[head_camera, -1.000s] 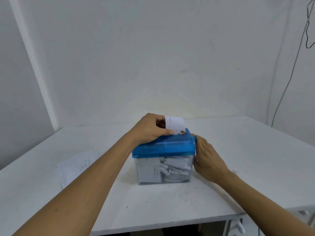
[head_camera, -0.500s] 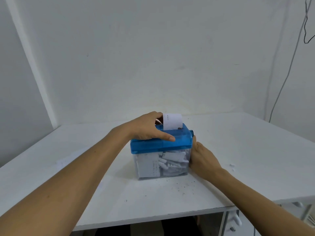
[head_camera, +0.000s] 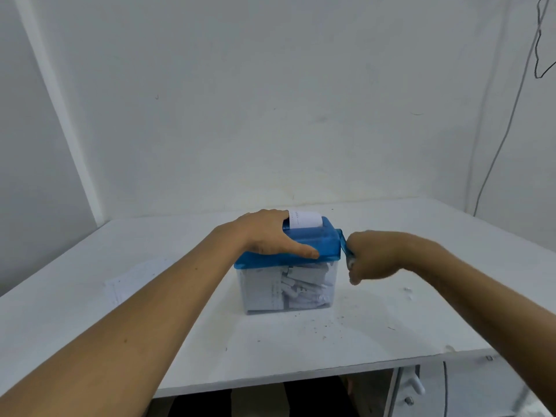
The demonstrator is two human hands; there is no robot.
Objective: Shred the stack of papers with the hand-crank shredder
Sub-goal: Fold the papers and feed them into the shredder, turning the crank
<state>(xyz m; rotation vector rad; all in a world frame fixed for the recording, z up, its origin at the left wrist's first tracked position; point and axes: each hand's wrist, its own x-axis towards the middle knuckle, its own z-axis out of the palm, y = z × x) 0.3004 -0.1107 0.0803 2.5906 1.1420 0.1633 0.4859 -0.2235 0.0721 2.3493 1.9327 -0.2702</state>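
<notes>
hand-crank shredder [head_camera: 301, 266] near the middle of the white table [head_camera: 210, 341]: a blue lid [head_camera: 319, 243] atop a clear bin [head_camera: 264, 293] packed with white strips and scraps. one sheet of paper [head_camera: 305, 219] upright in the slot at the back of the lid, only its top part showing, faint print near its left edge. left hand [head_camera: 267, 236] palm-down on the left half of the lid, thumb [head_camera: 304, 252] stretched along the front edge, fingers laid flat toward the sheet; touching it or just short of it, hard to tell. right hand [head_camera: 373, 257] just beside the shredder's right side, blurred, curled into a fist round the crank handle [head_camera: 343, 240], a blue arm slanting down from the lid's right end into the fist. hands apart, one at each end of the lid. stack of papers [head_camera: 135, 281] flat on the table to the left of the shredder, well apart from it, pale and faint against the tabletop, partly hidden behind the left forearm. dark specks [head_camera: 325, 326] scattered on the table in front of the bin and to its right. small white scrap [head_camera: 407, 289] farther right, beyond the right forearm. thin cable [head_camera: 511, 115] hanging down the right wall. white cabinet handle [head_camera: 415, 386] under the table's front right corner.
</notes>
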